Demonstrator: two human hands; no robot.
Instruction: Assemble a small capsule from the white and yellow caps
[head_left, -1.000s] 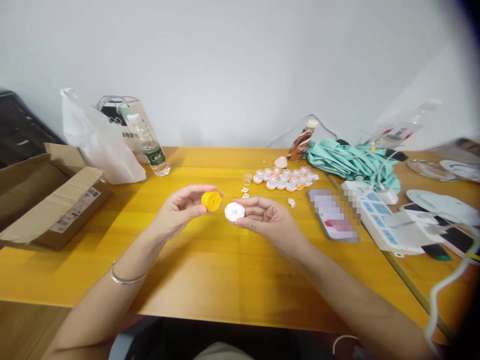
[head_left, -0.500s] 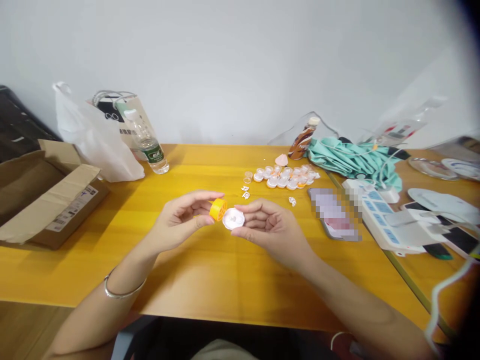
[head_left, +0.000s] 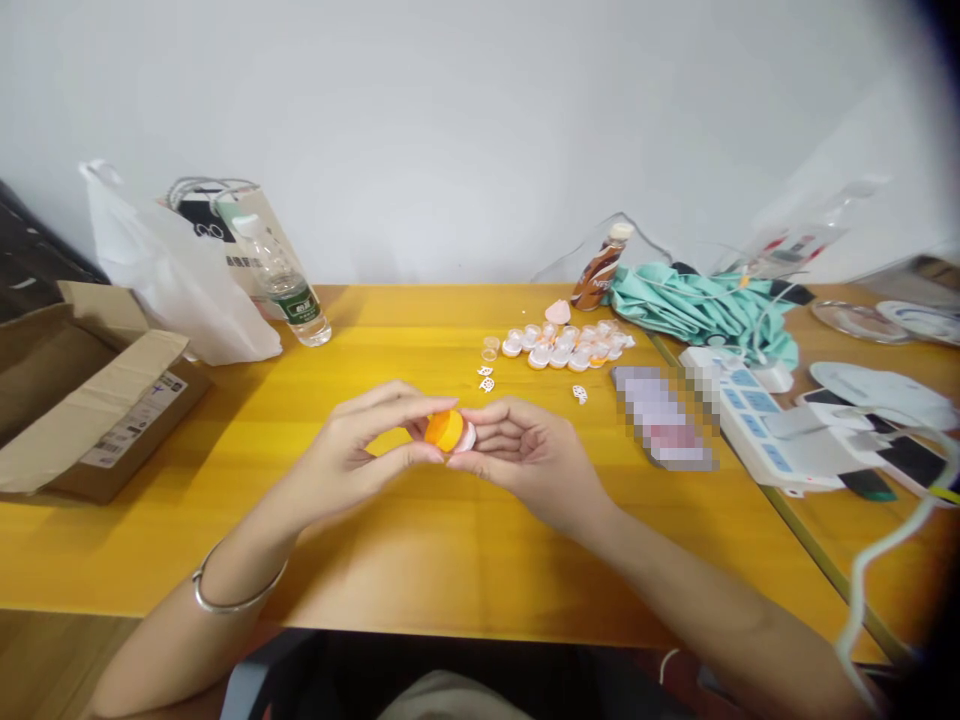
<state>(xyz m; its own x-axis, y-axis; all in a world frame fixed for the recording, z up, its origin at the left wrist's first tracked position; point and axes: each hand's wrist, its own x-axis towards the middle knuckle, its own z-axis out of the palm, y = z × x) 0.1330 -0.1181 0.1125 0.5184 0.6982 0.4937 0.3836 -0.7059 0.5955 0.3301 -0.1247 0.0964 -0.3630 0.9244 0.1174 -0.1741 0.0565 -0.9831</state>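
Note:
My left hand [head_left: 360,445] pinches a small orange round cap-like piece [head_left: 444,430] between thumb and fingers. In my right hand [head_left: 529,455] is a white round disc-like piece [head_left: 469,438], gripped at its edge. The two pieces meet above the table, the orange one overlapping the white; whether they are joined I cannot tell. Beyond the hands lie small white cut-out pieces [head_left: 487,384], with another white cut-out piece [head_left: 580,394] farther right. A clear little cup [head_left: 490,348] stands near a cluster of small clear-topped round pieces [head_left: 559,352], some with orange parts.
On the left are an open cardboard box [head_left: 142,425], a white plastic bag [head_left: 180,290] and a water bottle [head_left: 300,305]. To the right lie a phone [head_left: 645,395], a power strip [head_left: 750,420] and a folded green umbrella [head_left: 697,310]. A brown drink bottle [head_left: 600,270] stands behind.
The orange piece and the white piece, apart before, have come together, and the orange piece has turned. The white piece is now mostly covered. The view has shifted slightly.

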